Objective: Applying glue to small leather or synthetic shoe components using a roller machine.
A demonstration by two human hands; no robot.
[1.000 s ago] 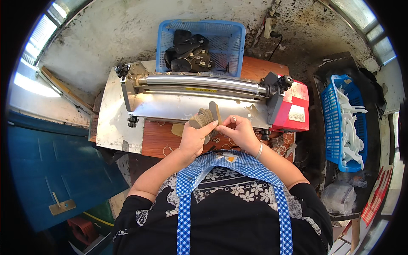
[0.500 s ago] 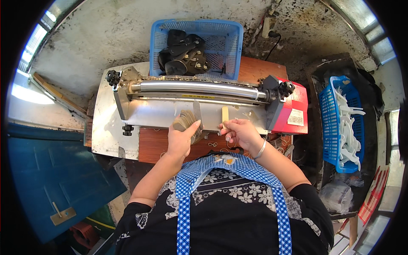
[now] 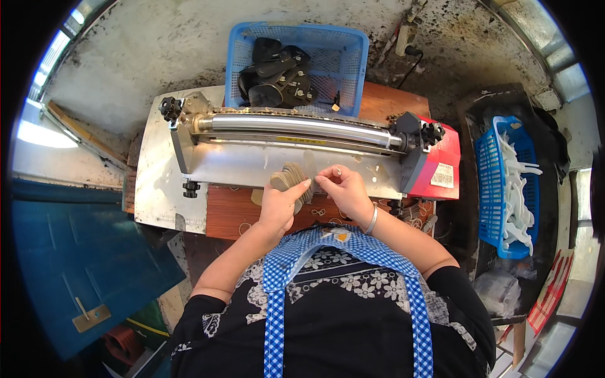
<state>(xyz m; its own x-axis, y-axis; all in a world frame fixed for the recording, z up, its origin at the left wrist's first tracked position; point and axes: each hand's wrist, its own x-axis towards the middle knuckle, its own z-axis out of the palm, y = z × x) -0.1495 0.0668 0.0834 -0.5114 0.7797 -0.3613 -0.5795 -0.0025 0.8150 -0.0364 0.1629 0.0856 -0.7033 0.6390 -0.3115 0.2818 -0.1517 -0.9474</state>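
- Head view: my left hand (image 3: 279,205) is closed around a fanned stack (image 3: 291,178) of thin tan pieces, thumb on top and fingers curled under, at the near edge of the machine's steel tray (image 3: 239,167).
- My right hand (image 3: 343,192) sits just beside it on the right, fingertips pinched together at the stack's right edge; I cannot tell whether it grips a single piece or only touches the stack.
- The stack lies straight ahead of me, between both hands, nearer my left, which carries its weight.
- The pieces' long axis runs roughly away from me, toward the roller (image 3: 296,123), which lies crosswise from left to right beyond the tray.
- So the pieces point at the roller nearly square to its length, with bare tray in between.
- A few loose pieces (image 3: 372,169) lie on the tray ahead of my right hand.
- Behind the roller stands a blue basket (image 3: 353,63) with dark parts (image 3: 277,79); another blue basket of white parts (image 3: 513,189) is well off to my right.
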